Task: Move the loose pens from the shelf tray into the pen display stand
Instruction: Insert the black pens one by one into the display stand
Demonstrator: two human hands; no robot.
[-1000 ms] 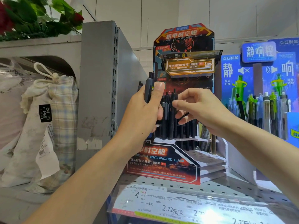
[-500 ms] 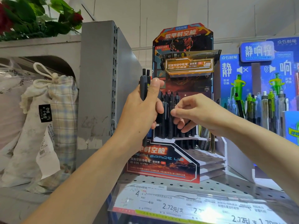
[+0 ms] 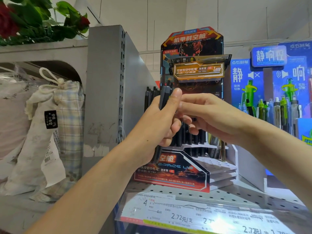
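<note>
Head view, only view. We are holding a bundle of pens (image 3: 164,97) in our left hand (image 3: 158,122), fingers and thumb curled round the barrels. Long axis is running near vertical, clicker ends up, tips down and hidden behind the palm. Our right hand (image 3: 207,115) is reaching in from the right, fingertips (image 3: 183,105) meeting the left thumb at the bundle; we are judging it as pinching one pen, but the contact pt is hidden, so grip can't be confirmed.

Key relation: the stand (image 3: 194,102) is sitting directly behind and slightly below both hands, w/ its filled rows of dark pens standing upright just behind the fingers. Bundle axis is already matching slot axis, so the next move needs no rotation, only a short push fwd and down. Right hand is nearer the open slots on the stand's right side; left is acting as holder.

Shelf tray is not identifiable here.
</note>
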